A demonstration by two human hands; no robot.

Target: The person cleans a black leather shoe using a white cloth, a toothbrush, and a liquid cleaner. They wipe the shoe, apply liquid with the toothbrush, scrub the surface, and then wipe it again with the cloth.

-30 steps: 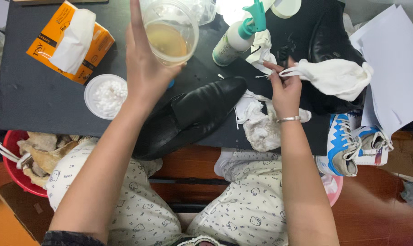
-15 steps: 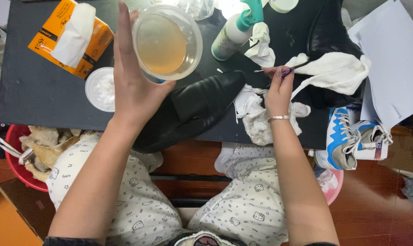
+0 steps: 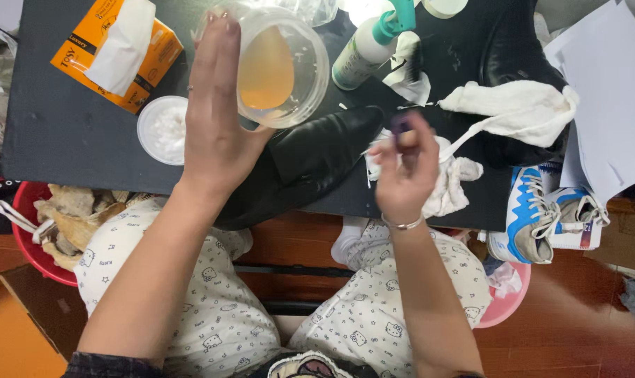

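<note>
Now my left hand [image 3: 216, 119] has the clear round plastic tub of amber paste [image 3: 279, 66] lifted off the dark tabletop [image 3: 58, 126] and tipped, so its open mouth faces me; a second ago it stood higher in the view and more upright. The fingers are wrapped around the tub's side and base in a full, firm hold.

My right hand [image 3: 401, 175] has come back from the white cloth [image 3: 520, 112] at the far side and now sits just right of the black leather shoe [image 3: 310, 164], which lies across the near edge of the table. Its fingertips are pinched narrow on something small with a purple tip [image 3: 401, 126]; the frame is blurred there, so I cannot tell what it is.

I judge the tub is being presented to the right hand for a dip, with the shoe waiting directly beneath both.

Around them lie a white flat lid [image 3: 162, 129], an orange tissue box [image 3: 118, 52], a teal-topped spray bottle [image 3: 370, 45], a crumpled white rag [image 3: 450, 185] touching the shoe's toe, and a blue-and-white sneaker [image 3: 527, 210].
</note>
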